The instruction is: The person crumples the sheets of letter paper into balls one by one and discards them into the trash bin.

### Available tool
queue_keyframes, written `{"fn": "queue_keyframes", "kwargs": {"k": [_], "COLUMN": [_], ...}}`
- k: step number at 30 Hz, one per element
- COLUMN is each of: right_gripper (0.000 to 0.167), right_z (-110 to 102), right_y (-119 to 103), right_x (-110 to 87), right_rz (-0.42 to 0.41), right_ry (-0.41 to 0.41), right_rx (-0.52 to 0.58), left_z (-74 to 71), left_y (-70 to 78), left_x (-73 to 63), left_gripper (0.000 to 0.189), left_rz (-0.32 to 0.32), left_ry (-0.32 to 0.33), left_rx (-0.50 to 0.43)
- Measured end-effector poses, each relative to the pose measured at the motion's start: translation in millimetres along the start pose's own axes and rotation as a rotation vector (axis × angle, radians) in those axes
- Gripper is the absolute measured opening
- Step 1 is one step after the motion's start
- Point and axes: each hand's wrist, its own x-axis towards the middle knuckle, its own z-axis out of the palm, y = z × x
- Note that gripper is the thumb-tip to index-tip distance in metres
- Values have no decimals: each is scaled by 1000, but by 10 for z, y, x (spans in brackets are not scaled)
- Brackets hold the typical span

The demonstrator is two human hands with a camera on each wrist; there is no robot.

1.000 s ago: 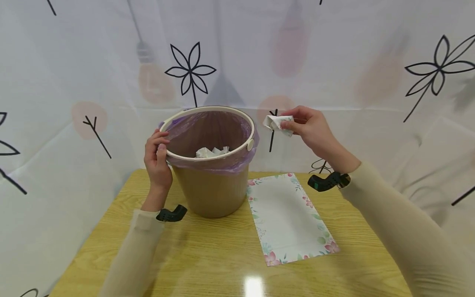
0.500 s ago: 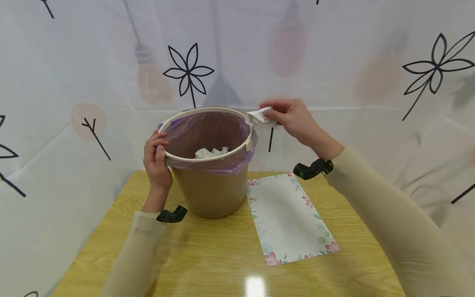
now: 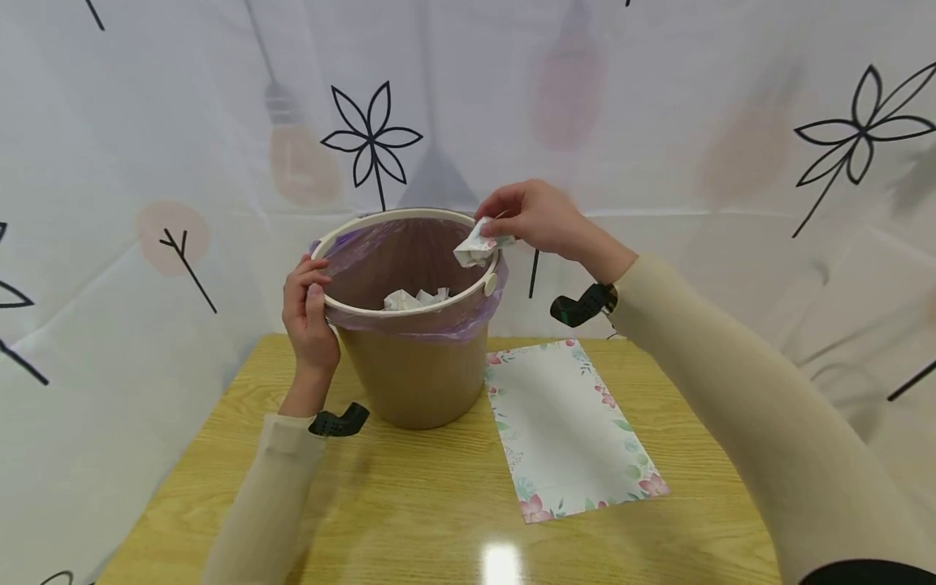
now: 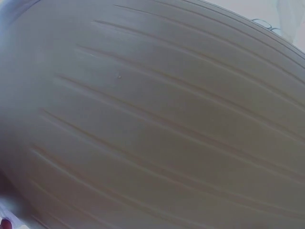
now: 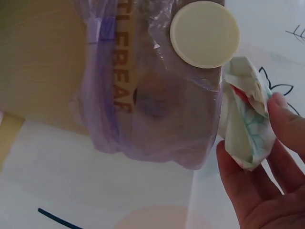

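Nearest, both forearms are covered by cream sleeves (image 3: 738,414), and a dark device (image 3: 340,421) is worn on each wrist. Below the hands, a yellow wood-grained table (image 3: 409,508) is seen. On it, below the right hand, a white sheet (image 3: 578,431) bordered with pink flowers and green leaves is laid flat.

The bin's cream rim (image 3: 380,311) is gripped at its left side by the left hand (image 3: 310,317), with the fingers bent over the edge and the thumb outside. Between the hands, the brown bin (image 3: 420,386) is stood upright, lined with a translucent purple bag (image 3: 464,327) that is folded down over the outside. The left wrist view is mostly filled by its ridged wall. A round cream cap (image 3: 491,284) is set on the rim just below the right hand. Inside, to the right of the left hand, crumpled papers (image 3: 413,301) are held.

A crumpled paper piece (image 3: 477,248) is pinched between thumb and fingers of the right hand (image 3: 539,218), above the rim's right side; whether the rim is touched by it cannot be told.

Behind both hands, a pale cloth (image 3: 629,106) is hung, printed with black-outlined flowers.
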Motion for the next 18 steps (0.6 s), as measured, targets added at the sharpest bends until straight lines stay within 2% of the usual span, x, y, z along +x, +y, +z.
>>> {"fn": "queue_keyframes", "kwargs": {"k": [4,9,14,18], "right_gripper": [25,24,22,21], "right_z": [16,27,64,122], "right_y": [-43,-70,-126,-187], "right_x": [122,265,382,447], "right_rz": [-3,7,29,39], "right_ry": [-109,-210,-255,-279], "right_rx": [32,134,217,235], "left_z": [-5,0,1,3], "left_y": [5,3,3,2], "left_x": [5,5,-3,0], "left_gripper": [26,26,26,26], "left_rz": [0,2,6,7], "left_ry": [-5,6,0,0], "left_rx": [4,4,10,10]}}
